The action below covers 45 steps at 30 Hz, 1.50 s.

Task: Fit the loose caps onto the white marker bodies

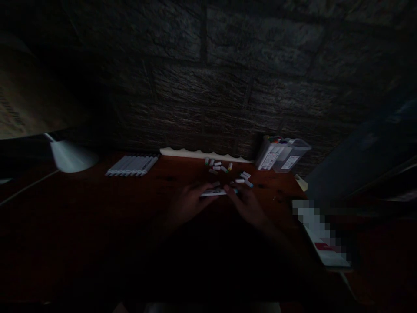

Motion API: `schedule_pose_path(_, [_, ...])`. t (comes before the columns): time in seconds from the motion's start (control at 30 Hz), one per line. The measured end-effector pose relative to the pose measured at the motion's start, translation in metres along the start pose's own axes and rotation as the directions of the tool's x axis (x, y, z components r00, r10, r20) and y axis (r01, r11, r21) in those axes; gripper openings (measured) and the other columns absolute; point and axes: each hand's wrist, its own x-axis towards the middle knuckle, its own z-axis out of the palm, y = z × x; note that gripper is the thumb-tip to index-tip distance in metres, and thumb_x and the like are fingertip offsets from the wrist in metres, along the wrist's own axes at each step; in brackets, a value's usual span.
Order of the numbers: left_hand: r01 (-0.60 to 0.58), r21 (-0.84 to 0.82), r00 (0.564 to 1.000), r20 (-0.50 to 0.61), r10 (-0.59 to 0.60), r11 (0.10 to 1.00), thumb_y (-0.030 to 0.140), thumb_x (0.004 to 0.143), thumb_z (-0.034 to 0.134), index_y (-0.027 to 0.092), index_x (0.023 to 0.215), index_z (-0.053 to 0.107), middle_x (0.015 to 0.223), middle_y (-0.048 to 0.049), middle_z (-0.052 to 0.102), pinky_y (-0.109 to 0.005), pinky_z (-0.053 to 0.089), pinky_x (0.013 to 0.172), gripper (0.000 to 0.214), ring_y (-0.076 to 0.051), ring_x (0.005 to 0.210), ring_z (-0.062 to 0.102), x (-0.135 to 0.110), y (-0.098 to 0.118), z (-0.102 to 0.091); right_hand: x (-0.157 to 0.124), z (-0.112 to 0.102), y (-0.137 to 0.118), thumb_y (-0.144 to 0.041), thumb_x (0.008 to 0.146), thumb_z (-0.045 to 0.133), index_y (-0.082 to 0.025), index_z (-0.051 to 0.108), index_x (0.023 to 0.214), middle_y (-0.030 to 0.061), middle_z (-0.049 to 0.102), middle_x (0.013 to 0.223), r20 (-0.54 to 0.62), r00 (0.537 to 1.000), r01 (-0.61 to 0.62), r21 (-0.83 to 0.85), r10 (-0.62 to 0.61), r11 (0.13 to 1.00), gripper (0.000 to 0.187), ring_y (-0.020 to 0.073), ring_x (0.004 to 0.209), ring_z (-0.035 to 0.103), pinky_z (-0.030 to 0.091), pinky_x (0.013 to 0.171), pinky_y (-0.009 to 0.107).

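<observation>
A white marker pen [213,192] lies level between my two hands, above the wooden table. My left hand [192,198] is closed on its left end. The fingers of my right hand [246,202] pinch its right end, where a bluish-green tip shows. Just beyond the hands, several loose marker caps [224,169] are scattered, white with coloured ends. More caps [246,176] lie a little to the right. A row of capless-looking white markers [133,165] lies side by side at the left. The dim light hides finer detail.
A clear plastic marker case [282,154] with coloured pens stands at the back right against the brick wall [202,78]. On the left is a lamp with a white base [73,156]. A tablet-like device [325,239] lies at the table's right edge.
</observation>
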Motion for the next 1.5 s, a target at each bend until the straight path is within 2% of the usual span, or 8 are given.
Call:
schedule_pose_path(0.2, [0.026,0.02,1.0,-0.01,-0.025,0.999,0.046,0.089,0.058,0.027,0.106,0.07,0.1,-0.0032,0.074,-0.028,0.047,0.082,0.029,-0.022,0.087,0.068,0.005,0.001,0.001,0.006,-0.022,-0.001,-0.055,0.077,0.067,-0.018,0.062,0.075,0.0003,0.062,0.071,-0.25,0.956,-0.058,0.34,0.15,0.939,0.037,0.0136,0.066,0.057,0.044,0.063,0.025])
schedule_pose_path(0.33, [0.067,0.061,0.997,-0.043,-0.064,0.996,0.05,0.09,0.054,0.026,0.106,0.069,0.087,-0.0026,0.074,-0.026,0.047,0.072,0.032,-0.02,0.076,0.067,0.007,0.0,-0.004,0.012,-0.074,-0.011,-0.053,0.078,0.066,-0.02,0.061,0.091,-0.005,0.051,0.063,-0.623,0.771,0.17,0.401,0.132,0.9,0.036,0.0087,0.051,0.041,0.033,0.049,0.021])
schedule_pose_path(0.47, [0.05,0.006,0.999,-0.013,-0.05,0.999,0.051,0.091,0.052,0.026,0.102,0.071,0.089,-0.0033,0.075,-0.027,0.046,0.072,0.033,-0.021,0.079,0.068,0.006,-0.001,-0.004,0.031,-0.146,-0.045,-0.055,0.08,0.062,-0.017,0.062,0.084,-0.0005,0.057,0.066,-0.807,0.587,0.17,0.035,-0.072,0.985,0.038,0.0098,0.052,0.043,0.033,0.049,0.024])
schedule_pose_path(0.67, [-0.01,0.039,0.997,0.072,0.007,0.999,0.047,0.095,0.043,0.027,0.109,0.07,0.105,-0.0019,0.074,-0.03,0.046,0.087,0.036,-0.02,0.095,0.067,0.005,-0.004,0.006,0.092,-0.205,-0.076,-0.052,0.088,0.052,-0.014,0.067,0.08,0.0126,0.07,0.077,-0.557,0.794,-0.259,-0.672,-0.243,0.694,0.041,0.0226,0.07,0.064,0.04,0.063,0.032])
schedule_pose_path(0.8, [-0.028,0.106,0.996,0.084,0.019,0.994,0.047,0.097,0.04,0.025,0.109,0.069,0.101,-0.0025,0.074,-0.029,0.048,0.081,0.037,-0.02,0.09,0.068,0.007,-0.007,0.005,0.12,-0.194,-0.076,-0.044,0.082,0.063,-0.014,0.071,0.08,0.0112,0.07,0.071,-0.436,0.885,-0.244,-0.735,-0.165,0.633,0.03,0.0245,0.072,0.067,0.041,0.066,0.032])
schedule_pose_path(0.97, [0.024,0.312,0.999,0.017,-0.031,0.95,0.044,0.097,0.042,0.027,0.107,0.068,0.097,-0.0012,0.074,-0.025,0.048,0.076,0.033,-0.017,0.087,0.068,0.011,-0.008,-0.01,0.1,-0.136,-0.051,-0.038,0.09,0.051,-0.013,0.066,0.11,0.0143,0.073,0.09,-0.473,0.848,-0.191,-0.695,-0.241,0.694,0.036,0.0252,0.079,0.069,0.045,0.068,0.033])
schedule_pose_path(1.23, [0.528,0.603,0.847,-0.423,-0.322,0.599,0.037,0.096,0.041,0.01,0.128,0.057,0.132,-0.0178,0.057,-0.042,0.04,0.099,0.045,-0.033,0.123,0.047,0.019,-0.06,-0.081,0.016,-0.011,0.008,-0.045,0.092,0.05,-0.016,0.071,0.09,0.0092,0.074,0.086,-0.223,0.879,0.272,-0.492,-0.422,0.827,0.036,0.0207,0.07,0.069,0.05,0.066,0.03])
schedule_pose_path(1.5, [0.542,0.656,0.84,-0.392,-0.376,0.526,0.03,0.093,0.038,0.008,0.112,0.067,0.114,-0.0234,0.064,-0.05,0.042,0.087,0.041,-0.041,0.112,0.052,0.022,-0.085,-0.096,0.024,-0.03,0.0,-0.034,0.094,0.048,-0.018,0.069,0.096,0.0098,0.07,0.092,-0.363,0.796,0.291,-0.471,-0.484,0.833,0.027,0.0213,0.084,0.067,0.054,0.075,0.034])
